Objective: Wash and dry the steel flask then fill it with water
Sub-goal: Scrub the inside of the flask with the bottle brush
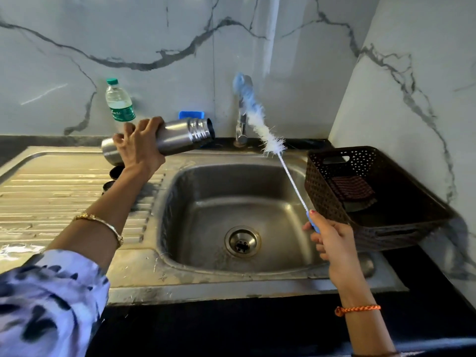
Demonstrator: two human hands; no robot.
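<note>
My left hand (139, 144) grips the steel flask (177, 135) round its middle. The flask lies almost level above the sink's left rim, its open threaded mouth pointing right toward the tap (241, 124). My right hand (331, 237) holds the blue handle of a long bottle brush (260, 124) over the sink's right side. The brush's white and blue bristle head slants up to the left, in front of the tap and apart from the flask's mouth. No water runs from the tap.
The steel sink (167, 256) has a ribbed drainboard (64, 194) on its left, where two dark caps (114, 176) lie partly behind my wrist. A plastic water bottle (119, 104) and a blue object (192, 114) stand by the wall. A brown basket (373, 228) holding a cloth sits at the right.
</note>
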